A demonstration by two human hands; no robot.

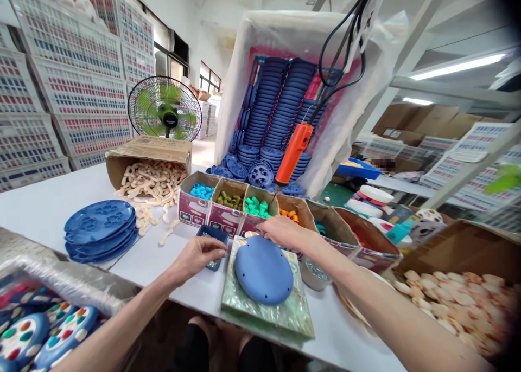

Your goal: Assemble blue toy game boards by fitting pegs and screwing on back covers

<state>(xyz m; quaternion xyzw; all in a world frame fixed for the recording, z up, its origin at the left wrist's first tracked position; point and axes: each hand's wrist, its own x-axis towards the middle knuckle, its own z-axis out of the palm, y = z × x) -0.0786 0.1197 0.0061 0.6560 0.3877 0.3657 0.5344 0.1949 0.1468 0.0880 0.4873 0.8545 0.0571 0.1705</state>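
Note:
A blue oval disc with small holes near its rim lies on a plastic-wrapped green block. My right hand is at the disc's top edge, fingers bent together; what they hold, if anything, is hidden. To the left, my left hand is over a small dark blue tray of metal screws, its fingertips pressed together at the right rim; nothing can be made out between them. An orange electric screwdriver hangs tip down above the row of boxes, touched by neither hand.
Boxes of coloured small parts line the table behind the block. Stacked blue plates and a carton of beige pieces stand left. A cup of screws and another carton are at right. A fan stands behind.

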